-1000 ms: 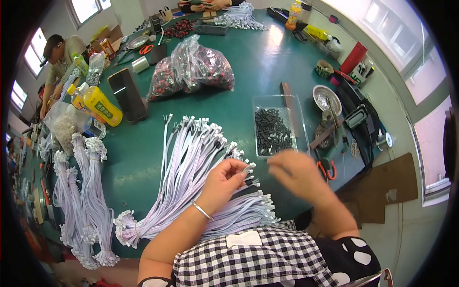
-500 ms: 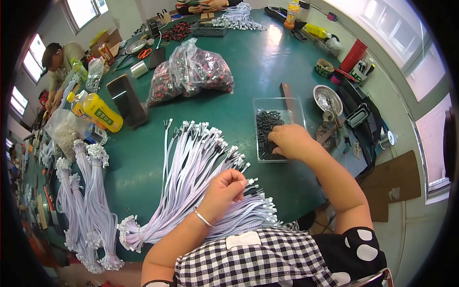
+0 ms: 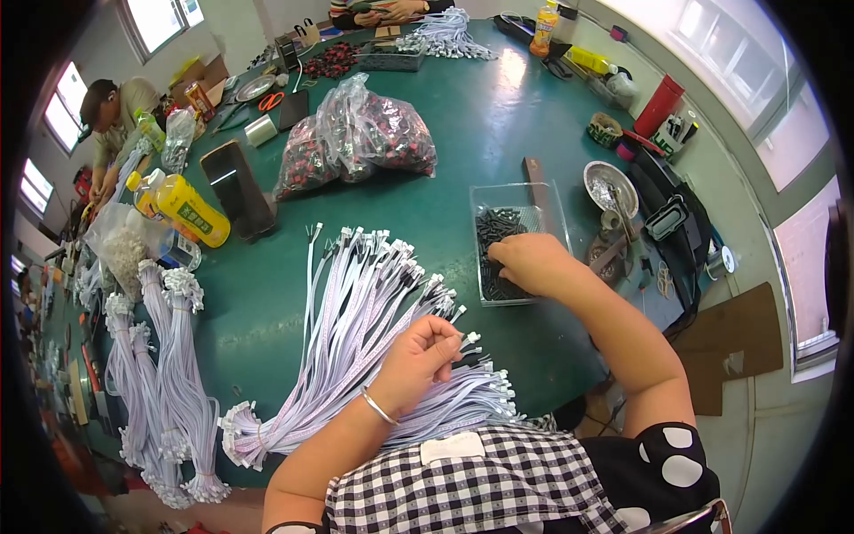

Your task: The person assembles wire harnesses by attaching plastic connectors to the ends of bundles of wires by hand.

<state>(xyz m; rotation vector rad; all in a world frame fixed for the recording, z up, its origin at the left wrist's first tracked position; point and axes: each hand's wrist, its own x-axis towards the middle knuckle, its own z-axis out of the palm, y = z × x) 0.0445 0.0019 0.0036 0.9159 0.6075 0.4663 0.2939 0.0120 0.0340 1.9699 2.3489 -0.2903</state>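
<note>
My left hand [image 3: 416, 363], with a silver bangle at its wrist, hovers over a fanned bundle of flat white cables [image 3: 342, 329]. Its thumb and forefinger are pinched together; whatever is between them is too small to make out, though a white connector shows just beyond the fingertips. My right hand [image 3: 534, 264] reaches into a clear plastic tray [image 3: 477, 198] of small black tube-like pieces [image 3: 501, 224]. The fingers there are bent down and drawn together among the pieces, and the tips are partly hidden, so what they grip cannot be seen.
Tied cable bundles [image 3: 165, 383] lie at the left. Beyond are a phone [image 3: 238, 191], yellow bottles [image 3: 196, 214] and clear bags of red-and-black parts [image 3: 356, 133]. A brown bar [image 3: 535, 182] and metal bowl [image 3: 610, 189] stand right. People work at the far side and left.
My right hand has shifted slightly left within the tray, and its fingertips have drawn closer together. My left hand stays nearly where it was.
</note>
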